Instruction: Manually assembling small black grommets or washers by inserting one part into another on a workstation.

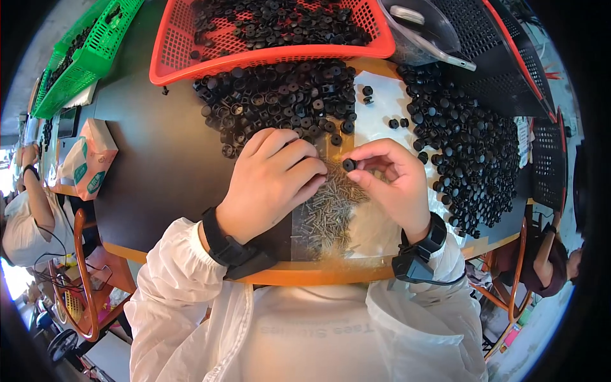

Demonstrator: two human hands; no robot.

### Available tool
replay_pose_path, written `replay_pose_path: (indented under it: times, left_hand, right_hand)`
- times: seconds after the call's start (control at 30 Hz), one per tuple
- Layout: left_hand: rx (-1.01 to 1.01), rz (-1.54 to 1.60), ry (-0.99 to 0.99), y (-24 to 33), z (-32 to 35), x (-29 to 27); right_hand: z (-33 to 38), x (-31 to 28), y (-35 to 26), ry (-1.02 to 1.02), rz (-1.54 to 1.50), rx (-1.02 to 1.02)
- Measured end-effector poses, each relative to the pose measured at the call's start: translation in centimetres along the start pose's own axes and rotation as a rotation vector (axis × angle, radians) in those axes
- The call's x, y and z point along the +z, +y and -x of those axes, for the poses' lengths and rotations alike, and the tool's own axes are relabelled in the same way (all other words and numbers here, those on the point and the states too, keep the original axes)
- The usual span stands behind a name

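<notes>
White sleeves and two black wrist units sit closest, at the near table edge (318, 275). Right hand (398, 184) pinches a small black round part (349, 165) between thumb and fingertip, held just above the screw pile (331, 207). Left hand (270, 178) is curled knuckles-up beside it, fingers tucked; can't tell if anything is inside.

Handling guess: part looks like moulded plastic or rubber, light, stiff enough, matte so decent grip. It's tiny, so a rim pinch is the only real hold, and it's easy to drop. Screws are thin metal, shiny, pointed, tangled in a loose heap near the near edge; pick one by the shank or head.

Same black parts lie in two big heaps: one at table centre (280, 95), one toward the right edge (468, 153), with a few strays between. Red mesh basket (184, 54) at the far edge holds more. Green mesh basket (95, 51) is at the far left corner, black mesh trays at the far right. Table top is dark on the left and pale on the right, with an orange rim. Tissue pack (92, 156) is near the left edge.
</notes>
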State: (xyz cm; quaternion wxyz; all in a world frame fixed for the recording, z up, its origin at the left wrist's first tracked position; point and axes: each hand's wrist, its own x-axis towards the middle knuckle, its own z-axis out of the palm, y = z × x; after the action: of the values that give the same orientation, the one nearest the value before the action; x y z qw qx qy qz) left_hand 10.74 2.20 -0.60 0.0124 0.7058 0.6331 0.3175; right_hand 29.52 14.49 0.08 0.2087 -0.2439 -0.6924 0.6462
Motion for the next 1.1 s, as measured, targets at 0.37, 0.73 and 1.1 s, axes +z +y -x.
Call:
replay_pose_path:
  times: [0.37,0.73,1.1]
  left_hand:
    - [-0.034,0.025,-0.02,0.22,-0.06,-0.18]
    - [-0.051,0.046,0.045,0.13,0.05,-0.4]
    - [0.012,0.115,0.054,0.25,-0.03,-0.69]
  right_hand:
    - [-0.15,-0.08,-0.2,0.015,0.011,-0.018]
    - [-0.21,-0.15,-0.48,0.025,0.132,-0.062]
    - [0.03,0.39,-0.2,-0.001,0.131,-0.039]
